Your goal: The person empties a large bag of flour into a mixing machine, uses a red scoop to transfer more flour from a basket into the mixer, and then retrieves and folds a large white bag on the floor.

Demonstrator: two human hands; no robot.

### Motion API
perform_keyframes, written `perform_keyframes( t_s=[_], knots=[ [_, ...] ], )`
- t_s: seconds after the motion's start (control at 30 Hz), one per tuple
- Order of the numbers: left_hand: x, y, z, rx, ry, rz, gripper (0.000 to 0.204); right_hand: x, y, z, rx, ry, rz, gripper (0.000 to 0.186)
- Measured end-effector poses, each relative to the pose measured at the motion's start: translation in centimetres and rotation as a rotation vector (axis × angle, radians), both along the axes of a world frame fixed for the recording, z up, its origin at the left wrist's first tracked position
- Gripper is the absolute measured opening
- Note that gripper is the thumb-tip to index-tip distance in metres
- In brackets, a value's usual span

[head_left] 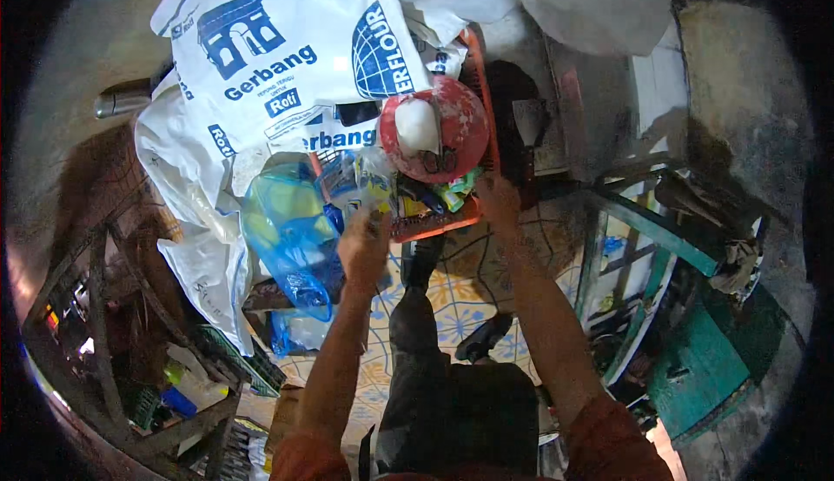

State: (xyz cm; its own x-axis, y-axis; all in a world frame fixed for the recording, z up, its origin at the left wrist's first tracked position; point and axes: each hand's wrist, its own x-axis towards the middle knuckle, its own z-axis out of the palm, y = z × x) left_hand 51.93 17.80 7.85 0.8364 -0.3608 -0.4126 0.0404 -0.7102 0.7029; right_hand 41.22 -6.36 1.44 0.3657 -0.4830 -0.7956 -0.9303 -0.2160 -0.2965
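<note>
My left hand [367, 236] reaches up to a clear plastic packet with yellow marks [376, 184], its fingers curled at the packet's lower end. My right hand [499, 199] is at the right front of an orange plastic crate [439, 225], beside a green crumpled packet [459, 192]; its fingertips are hard to make out. On the crate sits a red round container [465, 120] dusted white, holding a white lump [414, 123] and black-handled scissors [440, 161]. Blue translucent bags [304, 281] lie left of my left hand.
Large white printed sacks [200, 107] cover the upper left, near a metal cylinder [117, 105]. A dark wooden frame [98, 307] stands left, a green wooden frame [660, 246] right. Patterned floor tiles [452, 307] show below the crate, with my legs over them.
</note>
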Motion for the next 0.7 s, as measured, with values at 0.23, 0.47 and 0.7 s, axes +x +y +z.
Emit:
perform_keyframes(
  t_s=[0.23,0.47,0.7],
  knots=[
    [-1.7,-9.2,-4.4,-0.129,-0.077,-0.250,0.046,-1.2,-1.8,-6.7,-0.286,-0.391,-0.124,0.045],
    [-0.4,-10.2,-8.1,-0.030,-0.129,-0.384,0.059,-0.2,-0.2,-2.6,-0.046,-0.232,0.050,0.032],
    [0.2,-12.2,-8.5,0.062,-0.159,-0.324,0.060,-1.7,-2.2,-3.9,0.038,-0.366,-0.382,0.042]
  ],
)
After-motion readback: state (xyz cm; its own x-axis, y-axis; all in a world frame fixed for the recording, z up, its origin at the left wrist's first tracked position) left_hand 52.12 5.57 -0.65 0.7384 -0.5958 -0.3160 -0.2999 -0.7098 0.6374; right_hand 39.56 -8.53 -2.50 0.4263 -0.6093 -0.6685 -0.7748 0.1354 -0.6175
